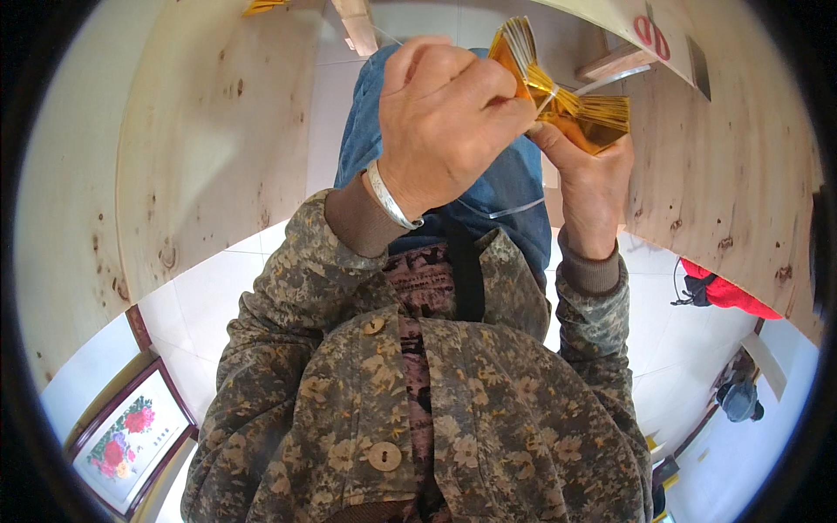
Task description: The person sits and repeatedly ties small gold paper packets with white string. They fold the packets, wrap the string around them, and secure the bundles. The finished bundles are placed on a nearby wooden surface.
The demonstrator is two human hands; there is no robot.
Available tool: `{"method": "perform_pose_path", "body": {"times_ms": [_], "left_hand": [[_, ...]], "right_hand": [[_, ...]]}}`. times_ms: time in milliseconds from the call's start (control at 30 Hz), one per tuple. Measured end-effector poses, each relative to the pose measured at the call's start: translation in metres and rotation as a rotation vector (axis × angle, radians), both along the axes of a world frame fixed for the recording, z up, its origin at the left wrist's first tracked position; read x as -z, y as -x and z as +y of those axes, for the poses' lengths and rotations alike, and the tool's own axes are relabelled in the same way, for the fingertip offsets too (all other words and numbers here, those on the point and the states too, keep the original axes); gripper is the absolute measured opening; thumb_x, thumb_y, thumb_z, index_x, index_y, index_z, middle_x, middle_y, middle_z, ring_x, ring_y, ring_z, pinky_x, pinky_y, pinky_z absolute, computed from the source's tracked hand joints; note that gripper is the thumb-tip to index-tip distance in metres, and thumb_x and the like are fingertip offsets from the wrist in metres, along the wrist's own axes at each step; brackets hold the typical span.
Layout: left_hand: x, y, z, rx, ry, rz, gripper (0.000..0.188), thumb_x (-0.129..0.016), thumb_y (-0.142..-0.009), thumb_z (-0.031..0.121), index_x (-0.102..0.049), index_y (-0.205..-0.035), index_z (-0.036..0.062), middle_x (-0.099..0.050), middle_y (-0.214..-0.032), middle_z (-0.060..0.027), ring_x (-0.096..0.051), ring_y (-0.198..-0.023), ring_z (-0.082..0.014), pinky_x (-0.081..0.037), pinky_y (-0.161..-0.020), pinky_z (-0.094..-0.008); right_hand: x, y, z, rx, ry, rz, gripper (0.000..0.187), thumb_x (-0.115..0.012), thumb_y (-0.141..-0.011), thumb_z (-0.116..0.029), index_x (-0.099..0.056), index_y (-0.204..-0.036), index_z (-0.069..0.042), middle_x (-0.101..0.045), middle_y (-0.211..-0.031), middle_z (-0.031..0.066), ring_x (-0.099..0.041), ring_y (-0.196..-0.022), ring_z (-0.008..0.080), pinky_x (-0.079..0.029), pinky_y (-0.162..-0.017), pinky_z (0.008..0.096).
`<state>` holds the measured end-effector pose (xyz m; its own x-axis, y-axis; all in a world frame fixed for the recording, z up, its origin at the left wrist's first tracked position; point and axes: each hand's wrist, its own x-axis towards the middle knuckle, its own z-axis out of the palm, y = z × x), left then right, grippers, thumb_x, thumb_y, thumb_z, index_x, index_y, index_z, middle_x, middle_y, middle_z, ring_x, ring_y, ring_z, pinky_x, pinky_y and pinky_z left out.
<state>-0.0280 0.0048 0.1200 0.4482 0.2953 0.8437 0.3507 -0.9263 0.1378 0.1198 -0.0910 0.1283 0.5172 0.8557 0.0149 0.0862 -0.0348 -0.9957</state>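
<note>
A bundle of folded gold foil paper [602,113], cinched at its middle so both ends fan out like a bow, is raised above my lap. My right hand [595,179] grips it from below, the thumb pressed near the tied middle. A thin whitish strip [547,98] crosses the cinched part and runs toward my left hand [453,113]. That hand is closed in a fist beside the bundle, apparently on the strip; its fingertips are hidden. Another pale strip end [615,78] sticks out behind the bundle. A loose clear strip [516,209] lies across my jeans.
Pale wooden boards spread to the left [200,131] and right [715,166] of my legs. Red-handled scissors [651,37] lie at the upper right. More gold foil [264,6] shows at the top edge. Something red [732,292] is beyond the right board, and a framed flower picture [131,444] stands lower left.
</note>
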Motion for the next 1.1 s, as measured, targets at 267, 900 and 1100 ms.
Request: {"method": "perform_pose_path", "body": {"times_ms": [267, 900, 1100], "left_hand": [[-0.015, 0.002, -0.01, 0.036, 0.261, 0.319, 0.01, -0.077, -0.069, 0.021, -0.069, -0.076, 0.0184, -0.06, -0.107, 0.0046, -0.049, -0.112, -0.0214, -0.024, -0.109, -0.0525], [0.012, -0.03, 0.012, 0.156, 0.477, 0.732, 0.037, -0.076, -0.068, 0.009, -0.061, -0.102, 0.0132, -0.062, -0.093, -0.0026, -0.057, -0.102, -0.0259, -0.031, -0.1, -0.049], [0.041, -0.039, 0.001, 0.045, 0.222, 0.451, 0.041, -0.08, -0.065, 0.014, -0.058, -0.099, 0.0138, -0.052, -0.098, -0.0049, -0.051, -0.101, -0.0262, -0.033, -0.095, -0.0437]], "right_hand": [[0.015, -0.01, -0.002, -0.151, 0.074, -0.004, 0.038, -0.08, -0.076, 0.0, -0.056, -0.106, 0.0, -0.067, -0.1, 0.0067, -0.065, -0.089, 0.0127, -0.054, -0.077, 0.0265], [0.046, -0.021, -0.008, -0.277, 0.207, 0.09, 0.045, -0.082, -0.073, 0.001, -0.058, -0.111, 0.002, -0.067, -0.104, 0.007, -0.064, -0.092, 0.0132, -0.054, -0.084, 0.0281], [0.074, -0.023, -0.015, -0.154, 0.303, 0.261, 0.048, -0.085, -0.072, -0.001, -0.057, -0.112, 0.003, -0.067, -0.103, 0.0065, -0.064, -0.09, 0.0133, -0.054, -0.08, 0.027]]}}
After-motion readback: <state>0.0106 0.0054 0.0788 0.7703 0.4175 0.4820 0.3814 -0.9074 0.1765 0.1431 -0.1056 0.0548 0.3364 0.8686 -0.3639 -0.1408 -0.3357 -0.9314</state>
